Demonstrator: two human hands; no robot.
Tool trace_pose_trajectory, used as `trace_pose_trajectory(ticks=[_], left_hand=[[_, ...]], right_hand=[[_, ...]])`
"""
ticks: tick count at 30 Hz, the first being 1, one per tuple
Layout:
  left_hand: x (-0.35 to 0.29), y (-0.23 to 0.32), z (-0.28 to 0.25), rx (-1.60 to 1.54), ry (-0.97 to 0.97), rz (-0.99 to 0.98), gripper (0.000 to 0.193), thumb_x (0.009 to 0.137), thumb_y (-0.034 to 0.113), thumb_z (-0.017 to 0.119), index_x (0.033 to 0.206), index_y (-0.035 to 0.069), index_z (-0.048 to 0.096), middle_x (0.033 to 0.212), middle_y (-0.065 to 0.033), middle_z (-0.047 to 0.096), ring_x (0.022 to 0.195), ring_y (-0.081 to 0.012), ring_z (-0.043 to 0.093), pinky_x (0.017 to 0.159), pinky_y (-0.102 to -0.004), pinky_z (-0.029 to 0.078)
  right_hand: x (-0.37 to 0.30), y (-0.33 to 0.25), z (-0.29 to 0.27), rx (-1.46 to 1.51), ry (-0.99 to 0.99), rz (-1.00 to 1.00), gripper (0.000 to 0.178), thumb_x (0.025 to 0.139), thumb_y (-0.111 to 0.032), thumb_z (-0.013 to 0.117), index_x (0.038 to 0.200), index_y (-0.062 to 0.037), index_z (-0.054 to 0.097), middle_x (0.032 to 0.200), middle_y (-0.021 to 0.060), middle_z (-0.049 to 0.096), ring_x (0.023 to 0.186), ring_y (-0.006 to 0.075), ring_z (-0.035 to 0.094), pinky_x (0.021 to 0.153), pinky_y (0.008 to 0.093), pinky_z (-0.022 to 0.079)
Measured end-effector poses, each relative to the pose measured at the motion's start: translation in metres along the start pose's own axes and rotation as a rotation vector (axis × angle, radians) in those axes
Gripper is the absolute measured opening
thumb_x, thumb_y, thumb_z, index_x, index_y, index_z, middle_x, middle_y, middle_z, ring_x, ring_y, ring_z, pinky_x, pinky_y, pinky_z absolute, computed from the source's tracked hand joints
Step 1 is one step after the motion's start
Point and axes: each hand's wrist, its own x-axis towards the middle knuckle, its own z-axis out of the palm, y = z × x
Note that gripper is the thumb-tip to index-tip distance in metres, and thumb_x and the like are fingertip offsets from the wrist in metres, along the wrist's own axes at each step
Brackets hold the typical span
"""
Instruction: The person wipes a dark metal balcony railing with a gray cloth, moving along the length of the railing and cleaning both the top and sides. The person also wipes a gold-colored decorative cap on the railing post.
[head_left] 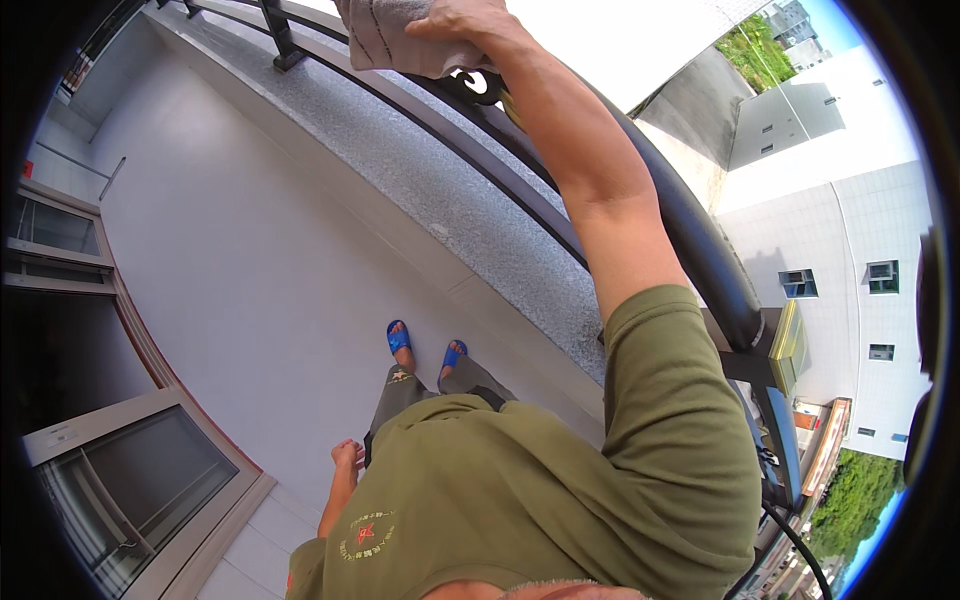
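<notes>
The picture's top edge cuts off the cloth [385, 42] and right hand [458, 17].

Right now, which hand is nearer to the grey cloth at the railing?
The right. The right hand is on the grey cloth, touching it; the left hand hangs down beside the body, well away from it.

Round txt badge [366, 533], grn shirt [520, 490]
</notes>
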Motion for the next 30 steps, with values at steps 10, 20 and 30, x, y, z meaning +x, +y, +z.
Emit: trace_pose_trajectory(ticks=[10, 20, 30], left_hand=[[0.004, 0.025, 0.049, 0.053, -0.085, 0.14, 0.044, 0.094, 0.011, 0.069, 0.138, 0.01, 0.065, 0.1, -0.0044, 0.073, 0.075, -0.0169, 0.066, 0.064, -0.0409, 0.056], [-0.054, 0.143, 0.126, 0.098, -0.265, 0.657, 0.05, 0.09, 0.014, 0.071, 0.139, 0.001, 0.067, 0.098, -0.0107, 0.078, 0.083, -0.0182, 0.075, 0.079, -0.0332, 0.059], [0.004, 0.077, 0.078, 0.165, -0.096, 0.269, 0.048, 0.089, 0.007, 0.071, 0.137, 0.006, 0.069, 0.099, -0.0106, 0.077, 0.078, -0.0189, 0.074, 0.058, -0.0354, 0.054]], right_hand=[[-0.258, 0.13, -0.001, -0.266, 0.243, 0.102, 0.088, 0.086, -0.046, 0.078, 0.163, -0.0178, 0.045, 0.134, 0.0229, 0.065, 0.126, 0.0378, 0.066, 0.108, 0.0468, 0.055], [-0.49, 0.194, 0.006, -0.411, 0.42, 0.261, 0.086, 0.086, -0.015, 0.076, 0.164, -0.0264, 0.044, 0.152, 0.0112, 0.052, 0.138, 0.0368, 0.055, 0.116, 0.0513, 0.045], [-0.421, 0.166, 0.015, -0.421, 0.443, 0.252, 0.079, 0.087, -0.009, 0.071, 0.161, -0.013, 0.045, 0.149, 0.017, 0.055, 0.134, 0.0404, 0.057, 0.111, 0.0548, 0.046]])
